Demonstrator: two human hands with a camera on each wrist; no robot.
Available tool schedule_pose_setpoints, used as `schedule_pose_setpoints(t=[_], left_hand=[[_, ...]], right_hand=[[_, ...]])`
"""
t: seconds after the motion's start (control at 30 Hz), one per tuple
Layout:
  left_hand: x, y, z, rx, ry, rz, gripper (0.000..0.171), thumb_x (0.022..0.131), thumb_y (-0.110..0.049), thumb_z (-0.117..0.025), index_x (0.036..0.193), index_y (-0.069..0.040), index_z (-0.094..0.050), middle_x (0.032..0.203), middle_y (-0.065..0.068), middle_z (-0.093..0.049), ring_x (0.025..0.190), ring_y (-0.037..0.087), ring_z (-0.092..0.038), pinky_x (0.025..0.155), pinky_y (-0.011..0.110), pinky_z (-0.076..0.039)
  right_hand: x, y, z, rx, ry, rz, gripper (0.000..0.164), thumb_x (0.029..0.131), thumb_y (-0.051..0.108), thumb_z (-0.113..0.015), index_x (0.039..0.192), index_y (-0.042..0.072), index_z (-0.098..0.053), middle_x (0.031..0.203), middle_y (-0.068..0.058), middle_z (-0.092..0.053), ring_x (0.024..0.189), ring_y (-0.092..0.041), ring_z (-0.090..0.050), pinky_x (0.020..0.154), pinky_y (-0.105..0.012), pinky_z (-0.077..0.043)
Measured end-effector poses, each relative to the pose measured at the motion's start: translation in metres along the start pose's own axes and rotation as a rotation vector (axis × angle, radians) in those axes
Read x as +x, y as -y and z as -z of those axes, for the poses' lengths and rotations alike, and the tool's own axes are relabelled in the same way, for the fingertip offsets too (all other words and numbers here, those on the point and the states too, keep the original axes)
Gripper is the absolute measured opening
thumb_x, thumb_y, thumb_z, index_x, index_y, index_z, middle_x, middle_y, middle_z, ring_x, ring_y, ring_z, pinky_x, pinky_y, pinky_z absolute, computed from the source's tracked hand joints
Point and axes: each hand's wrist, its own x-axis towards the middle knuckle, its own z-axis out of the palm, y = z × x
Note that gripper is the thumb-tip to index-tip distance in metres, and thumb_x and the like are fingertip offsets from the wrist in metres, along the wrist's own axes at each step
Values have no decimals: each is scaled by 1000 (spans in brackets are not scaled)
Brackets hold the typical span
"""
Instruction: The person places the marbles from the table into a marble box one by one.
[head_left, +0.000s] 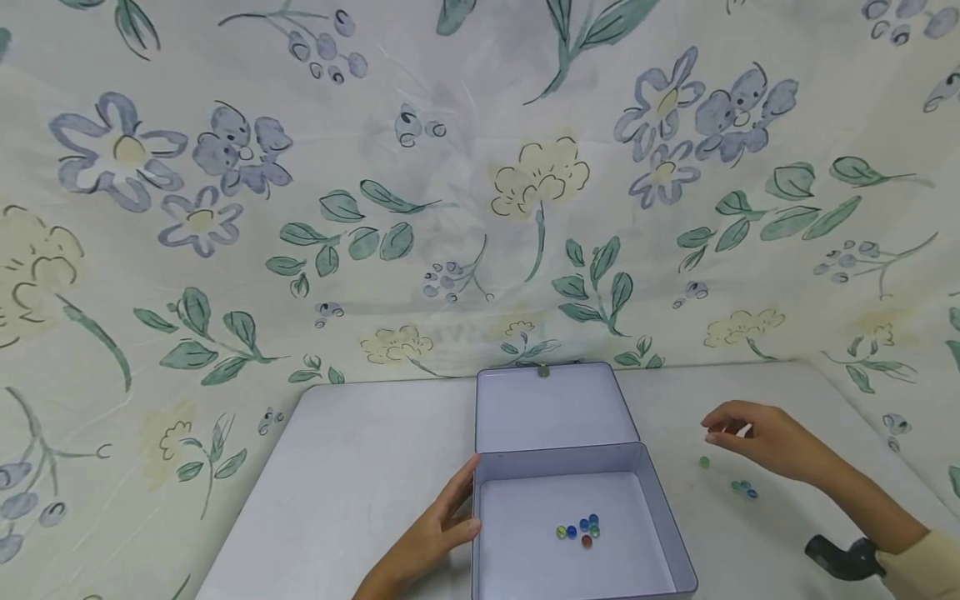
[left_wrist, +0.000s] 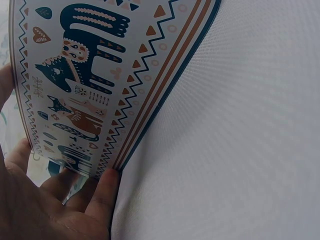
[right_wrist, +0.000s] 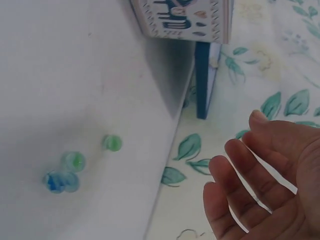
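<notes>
A hinged lavender box (head_left: 663, 533) stands with its lid (head_left: 551, 408) tipped back. Several glass marbles (head_left: 584, 525), blue, greenish and one reddish brown, lie together on its floor. My left hand (head_left: 431, 533) rests against the box's left side, fingers and thumb along the wall; the left wrist view shows them at a side printed with animals (left_wrist: 82, 95). To the right of the box, my right hand (head_left: 765, 437) hovers over the table with loosely bent fingers and nothing between them. Below it lie a green marble (head_left: 704, 462) and a small cluster of green and blue marbles (head_left: 752, 493).
The white table (head_left: 360, 467) extends on both sides of the box. Behind it hangs a floral cloth (head_left: 450, 167), which also runs down both sides. A black strap piece (head_left: 843, 558) sits at the right sleeve's cuff (head_left: 918, 567).
</notes>
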Motion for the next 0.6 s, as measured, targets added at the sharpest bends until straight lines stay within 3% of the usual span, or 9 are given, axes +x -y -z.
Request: schedule_pose_setpoints(t=[0.33,0.6], left_hand=[[-2,0,0,12,-3,2,77,103,-20,-51,162,-24,-2,167,23,4,150,55,-3,116,68,-25],[-1,0,0,14,-8,12,77,103,-20,-52,162,-28,-3,168,20,1,151,52,-5,117,65,-26]], right_hand=[[-7,-27,-19,21,5,-84,11,91,14,-71,101,8,-72,92,6,-72,79,7,-57,66,-21,-53],[-14,-45,-35,32,-12,-109,15,90,13,-73,104,8,-72,101,-6,-73,81,6,-60,66,-22,-54]])
